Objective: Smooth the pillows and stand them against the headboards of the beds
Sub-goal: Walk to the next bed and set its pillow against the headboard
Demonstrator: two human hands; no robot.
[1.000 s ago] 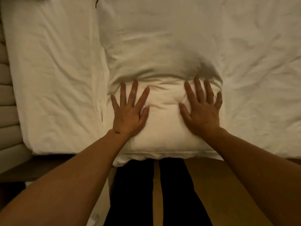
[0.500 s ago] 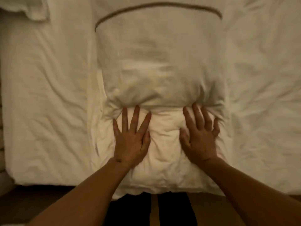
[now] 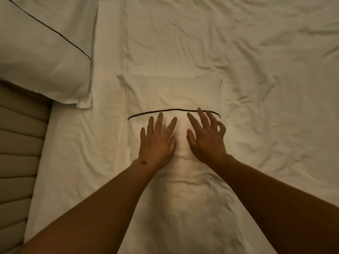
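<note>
Pillow lies flat on the bed; I press my left hand and right hand on it, fingers spread, gripping nothing. Best to push evenly toward the dark piping.

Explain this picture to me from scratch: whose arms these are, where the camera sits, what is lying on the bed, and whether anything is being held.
There is no machine here. A person wears one wide-angle camera on the head, looking forward and down, so the two bare arms coming in from the bottom are that person's own. The left hand and the right hand are both open, fingers spread, and lie close together on a white pillow that lies flat on the bed sheet. Neither hand grips anything; they seem to be pressing the pillow smooth. A dark piping line crosses the pillowcase just beyond the fingertips. A second pillow with the same dark trim sits at the upper left, next to the padded, ribbed headboard along the left edge.
</note>
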